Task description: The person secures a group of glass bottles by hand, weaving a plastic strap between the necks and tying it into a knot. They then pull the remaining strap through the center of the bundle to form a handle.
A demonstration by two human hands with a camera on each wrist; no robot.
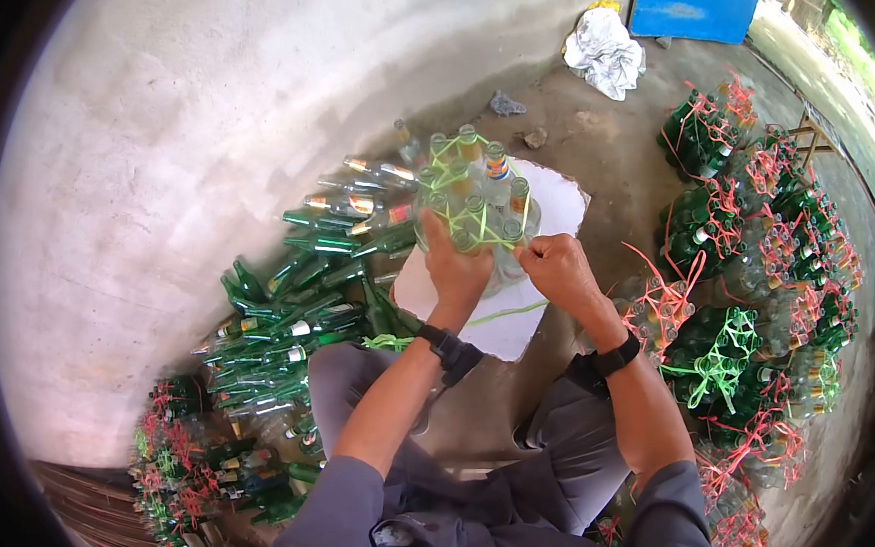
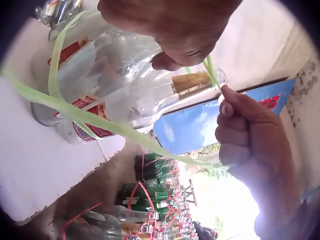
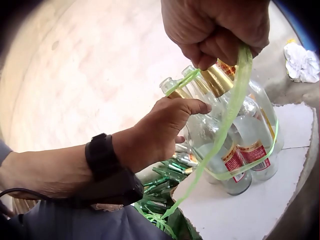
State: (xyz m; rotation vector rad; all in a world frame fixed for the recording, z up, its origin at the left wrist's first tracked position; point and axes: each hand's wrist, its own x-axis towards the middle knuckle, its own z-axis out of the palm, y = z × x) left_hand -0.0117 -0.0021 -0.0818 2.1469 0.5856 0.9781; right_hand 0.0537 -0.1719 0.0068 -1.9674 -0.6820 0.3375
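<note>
A cluster of clear glass bottles with gold neck foil and red labels stands upright on a white board. Light green plastic twine criss-crosses their necks, and a band of it circles their bodies in the right wrist view. My left hand grips a bottle neck at the near left side of the cluster, its thumb across the glass. At the near right side, my right hand pinches the twine beside a gold-foiled neck. From that hand a loose tail of twine hangs down past the board.
Loose green and clear bottles lie piled along the wall on the left. Bundles tied with red and green twine fill the floor to the right. White crumpled sacking and a blue panel are at the back.
</note>
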